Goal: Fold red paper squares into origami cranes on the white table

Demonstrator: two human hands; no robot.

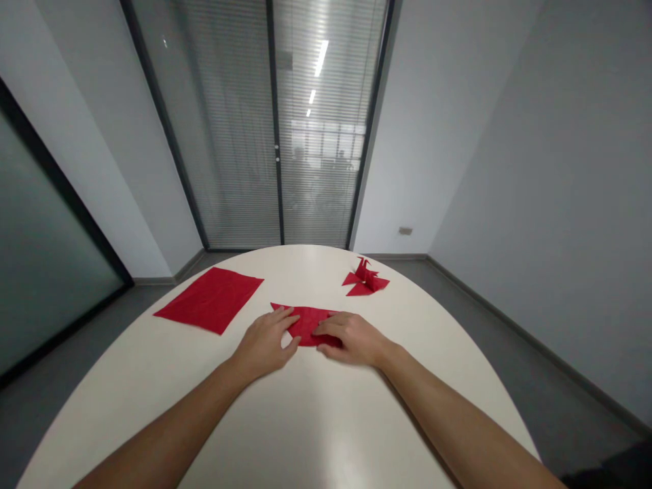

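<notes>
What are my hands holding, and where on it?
Nothing gripped: left hand and right hand press the folded red paper flat on the table, one at each end.

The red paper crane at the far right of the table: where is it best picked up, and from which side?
Probably best: pinch the upright peak in the middle of the paper crane from above, with the fingers of the right hand, which lies nearer. The wings spread flat on the table, offering little edge; the peak stands clear.
</notes>
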